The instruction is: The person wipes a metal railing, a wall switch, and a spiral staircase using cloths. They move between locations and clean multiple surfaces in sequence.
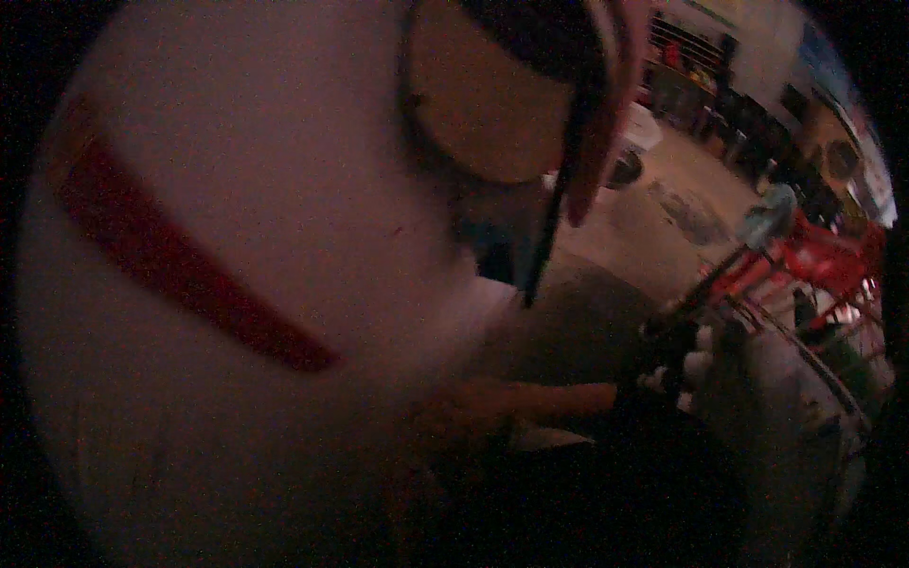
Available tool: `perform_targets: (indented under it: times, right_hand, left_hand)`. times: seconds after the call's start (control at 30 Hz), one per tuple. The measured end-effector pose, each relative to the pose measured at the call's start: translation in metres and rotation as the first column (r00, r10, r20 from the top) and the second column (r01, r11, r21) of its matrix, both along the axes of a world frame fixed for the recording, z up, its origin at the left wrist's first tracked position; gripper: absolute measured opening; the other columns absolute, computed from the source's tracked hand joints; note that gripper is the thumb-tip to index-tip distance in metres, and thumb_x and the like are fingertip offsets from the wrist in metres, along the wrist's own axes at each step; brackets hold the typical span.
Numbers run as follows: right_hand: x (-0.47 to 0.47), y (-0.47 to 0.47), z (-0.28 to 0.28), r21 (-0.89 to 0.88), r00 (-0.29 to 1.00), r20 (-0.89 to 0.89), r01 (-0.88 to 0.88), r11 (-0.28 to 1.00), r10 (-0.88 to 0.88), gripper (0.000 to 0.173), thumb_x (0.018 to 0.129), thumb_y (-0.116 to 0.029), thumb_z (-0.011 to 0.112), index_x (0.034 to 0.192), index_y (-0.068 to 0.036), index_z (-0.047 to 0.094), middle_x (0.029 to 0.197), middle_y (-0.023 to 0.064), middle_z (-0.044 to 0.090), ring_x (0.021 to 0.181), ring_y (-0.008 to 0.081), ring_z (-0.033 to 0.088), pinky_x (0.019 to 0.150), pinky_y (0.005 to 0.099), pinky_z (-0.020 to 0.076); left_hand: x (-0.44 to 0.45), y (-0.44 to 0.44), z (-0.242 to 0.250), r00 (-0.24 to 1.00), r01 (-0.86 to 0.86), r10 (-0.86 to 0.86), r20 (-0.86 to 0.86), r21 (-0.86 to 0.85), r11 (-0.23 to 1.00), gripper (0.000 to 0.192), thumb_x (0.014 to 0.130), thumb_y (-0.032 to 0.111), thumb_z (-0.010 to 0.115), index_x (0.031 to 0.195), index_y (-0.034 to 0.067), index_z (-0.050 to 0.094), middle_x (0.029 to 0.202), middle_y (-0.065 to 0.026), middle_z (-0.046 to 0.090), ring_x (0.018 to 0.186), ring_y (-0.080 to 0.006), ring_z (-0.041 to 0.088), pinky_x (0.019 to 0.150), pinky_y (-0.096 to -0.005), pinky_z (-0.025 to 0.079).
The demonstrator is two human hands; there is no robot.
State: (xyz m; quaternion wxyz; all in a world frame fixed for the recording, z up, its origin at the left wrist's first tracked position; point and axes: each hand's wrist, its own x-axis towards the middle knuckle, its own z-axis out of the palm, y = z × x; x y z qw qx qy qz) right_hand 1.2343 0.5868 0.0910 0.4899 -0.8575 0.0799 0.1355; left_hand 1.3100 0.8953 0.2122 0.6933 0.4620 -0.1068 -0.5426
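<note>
The view is dark and blurred. A large pale curved panel [284, 177] fills the left side, very close to me, with a dark red strip [192, 263] slanting across it. Beside its upper right edge is a rounded tan area [490, 99] with a dark rim; I cannot tell what it is. Below the panel, my right forearm and hand [461, 408] reach leftward from a dark sleeve [653, 412]. The fingers are lost in shadow, so whether they touch the panel or hold anything cannot be made out. My left hand is out of view.
A tan floor [689, 184] with a dark patch extends to the right. Red metal framework [824, 255] stands at the far right, with a grey-blue object [770, 209] by it. Racks with assorted items [682, 53] line the back. A narrow dark edge [554, 241] hangs near the middle.
</note>
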Motion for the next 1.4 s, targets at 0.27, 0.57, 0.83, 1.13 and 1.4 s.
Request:
perform_targets:
  times: [0.27,0.57,0.83,1.13,1.4]
  right_hand:
    - [-0.312,-0.256,-0.062,-0.262,0.455,-0.341,0.795,0.548,-0.823,0.055,0.094,-0.043,0.068,0.129,-0.001,0.059,0.124,0.0228,0.067,0.113,0.0367,0.066,0.095,0.0461,0.0532]
    - [-0.408,-0.465,-0.091,0.11,-0.145,-0.031,0.983,-0.148,-0.989,0.052,0.096,-0.045,0.067,0.128,-0.005,0.062,0.118,0.0183,0.069,0.11,0.0335,0.067,0.095,0.042,0.0527]
    - [-0.478,-0.525,-0.064,0.315,-0.27,-0.007,0.913,-0.259,-0.963,0.044,0.1,-0.042,0.065,0.123,-0.004,0.066,0.114,0.0135,0.07,0.106,0.0241,0.067,0.093,0.0375,0.0527]
    - [-0.573,-0.682,-0.084,0.444,-0.552,-0.232,0.672,-0.592,-0.801,0.056,0.1,-0.039,0.066,0.139,0.0,0.054,0.129,0.0137,0.064,0.116,0.0233,0.062,0.099,0.0367,0.0499]
    - [-0.604,-0.909,-0.066,0.307,-0.489,-0.117,0.81,-0.499,-0.865,0.044,0.098,-0.025,0.062,0.135,-0.001,0.056,0.121,0.011,0.064,0.111,0.0212,0.061,0.096,0.0364,0.0496]
  left_hand:
    - [-0.044,-0.303,0.014,0.854,0.424,-0.421,-0.305,-0.061,0.904,0.033,0.101,0.035,0.051,0.108,0.005,0.063,0.105,-0.009,0.068,0.09,-0.019,0.065,0.082,-0.0326,0.054]
    - [-0.195,-0.683,-0.063,0.414,0.78,-0.838,-0.355,-0.337,0.528,0.037,0.106,0.04,0.05,0.109,0.006,0.064,0.103,-0.0075,0.067,0.09,-0.0186,0.065,0.081,-0.0325,0.055]
    - [-0.31,-0.848,-0.051,0.499,0.752,-0.717,0.487,0.169,0.638,0.022,0.1,0.029,0.061,0.094,0.008,0.061,0.085,-0.0082,0.062,0.08,-0.0224,0.06,0.071,-0.0365,0.054]
    - [-0.388,-1.11,-0.134,0.421,0.892,-0.903,-0.085,-0.144,0.429,0.011,0.099,0.017,0.058,0.096,0.006,0.06,0.087,-0.0089,0.06,0.077,-0.0199,0.059,0.074,-0.0344,0.055]
    - [-0.418,-1.317,-0.088,0.313,0.764,-0.911,0.268,0.499,0.409,0.034,0.094,0.011,0.063,0.128,0.006,0.064,0.085,-0.0073,0.068,0.074,-0.0179,0.063,0.069,-0.0335,0.053]
